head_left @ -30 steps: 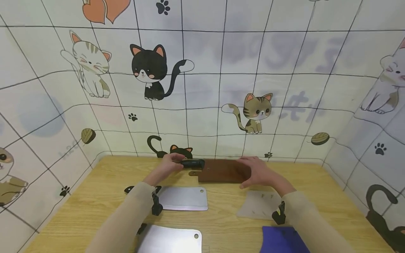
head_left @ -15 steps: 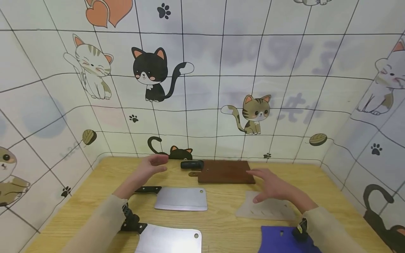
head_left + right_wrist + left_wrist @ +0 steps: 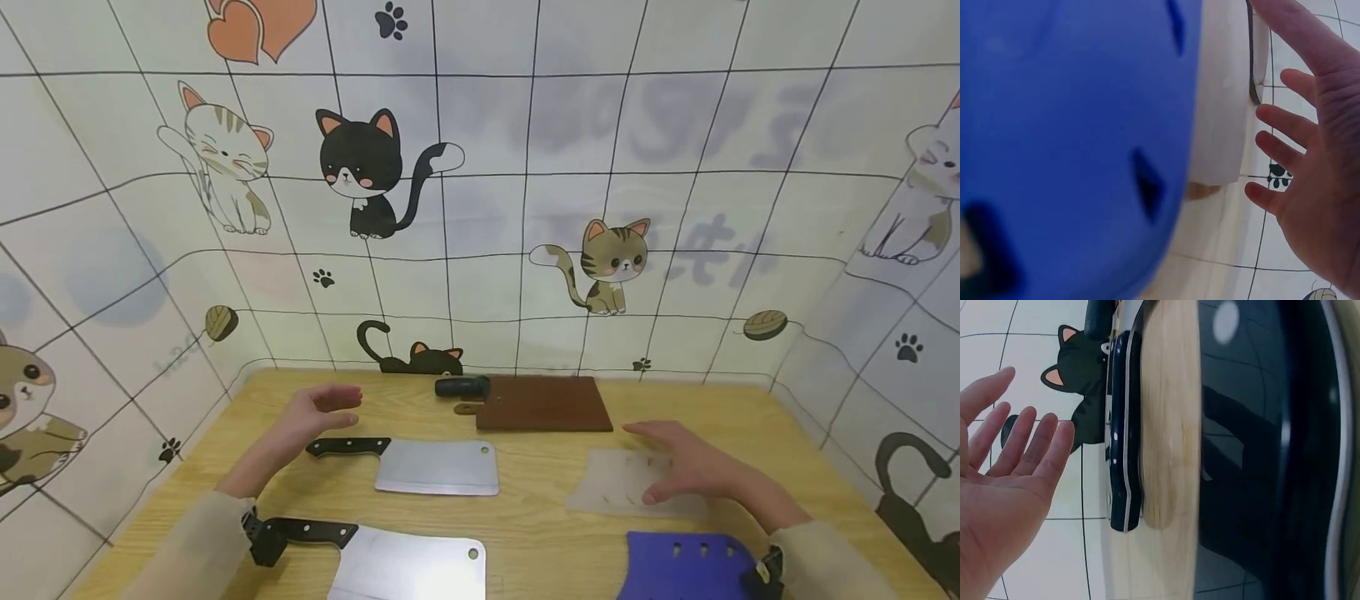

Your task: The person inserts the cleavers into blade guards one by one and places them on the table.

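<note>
In the head view my left hand (image 3: 306, 423) hovers just behind the black handle of the smaller cleaver (image 3: 437, 467), fingers loosely spread and holding nothing. My right hand (image 3: 693, 462) hangs over a translucent whitish sheet with small slots (image 3: 611, 483), also holding nothing. Between and beyond the hands, at the table's back edge, lies a brown flat rectangular piece with a small tab (image 3: 543, 404); a black handle (image 3: 462, 387) sticks out at its left. The left wrist view shows the left palm (image 3: 1004, 512) with its fingers apart; the right fingers (image 3: 1285, 125) are extended too.
A larger cleaver (image 3: 412, 567) lies nearest, its black handle (image 3: 311, 531) by the left wrist. A blue sheet with slots (image 3: 678, 567) lies at the right front, under the right wrist. A cat-print cloth wall (image 3: 487, 208) rises behind the wooden table (image 3: 532, 517).
Both hands have left the black handle and brown piece at the back and drawn apart, left hand leftward, right hand rightward and nearer. The cleavers and the sheets stay in place.
</note>
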`<state>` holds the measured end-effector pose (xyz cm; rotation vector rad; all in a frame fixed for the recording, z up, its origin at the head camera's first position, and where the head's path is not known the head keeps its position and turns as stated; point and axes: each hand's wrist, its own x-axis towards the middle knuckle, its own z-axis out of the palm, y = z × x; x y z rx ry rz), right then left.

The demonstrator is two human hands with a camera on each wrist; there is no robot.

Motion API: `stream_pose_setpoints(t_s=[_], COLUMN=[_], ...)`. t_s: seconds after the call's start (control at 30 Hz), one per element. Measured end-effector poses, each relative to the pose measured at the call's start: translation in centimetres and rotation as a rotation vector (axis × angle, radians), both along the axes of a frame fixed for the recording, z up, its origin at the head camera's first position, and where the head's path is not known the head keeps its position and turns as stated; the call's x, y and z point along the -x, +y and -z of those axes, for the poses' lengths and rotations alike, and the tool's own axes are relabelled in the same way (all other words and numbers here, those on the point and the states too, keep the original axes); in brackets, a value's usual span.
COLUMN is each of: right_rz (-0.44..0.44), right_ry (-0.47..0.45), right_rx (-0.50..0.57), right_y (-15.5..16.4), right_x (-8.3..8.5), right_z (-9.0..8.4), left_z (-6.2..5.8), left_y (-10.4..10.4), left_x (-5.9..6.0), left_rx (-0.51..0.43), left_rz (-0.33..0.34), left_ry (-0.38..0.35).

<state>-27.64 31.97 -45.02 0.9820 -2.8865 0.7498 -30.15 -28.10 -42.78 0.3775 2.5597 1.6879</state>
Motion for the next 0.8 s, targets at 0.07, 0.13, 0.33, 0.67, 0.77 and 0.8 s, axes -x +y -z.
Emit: stream_pose_setpoints(t_s=[0.07,0.13,0.33,0.67,0.77,0.8], right_rz=[0.008,0.016,0.006,-0.020,-0.017,-0.019], right_ry=[-0.031,-0.071,-0.126,-0.142,-0.145,-0.148], right_rx=[-0.013,-0.028,-0.044,-0.013,-0.030,-0.033], right_y=[0.4,0.5,0.7,1.0,1.2,1.3], right_x=[0.0,0.0,-0.1,-0.4,-0.5,-0.5], right_z=[0.1,0.2,0.2,0.7,0.6,0.6], left_z=[0.1,0.4,1.7,3.3,3.5,3.6], left_y=[-0.2,-0.5,-2.3,-4.5,-4.7,-4.7], left_x=[0.1,0.1,0.2,0.1,0.2,0.2], left_rx=[0.017,0.019,0.004,0.043,0.041,0.042], left_rz=[0.000,0.000,-0.018,0.025,0.074,0.085], left_ry=[0.007,0.010,0.014,-0.082,-0.101,-0.108])
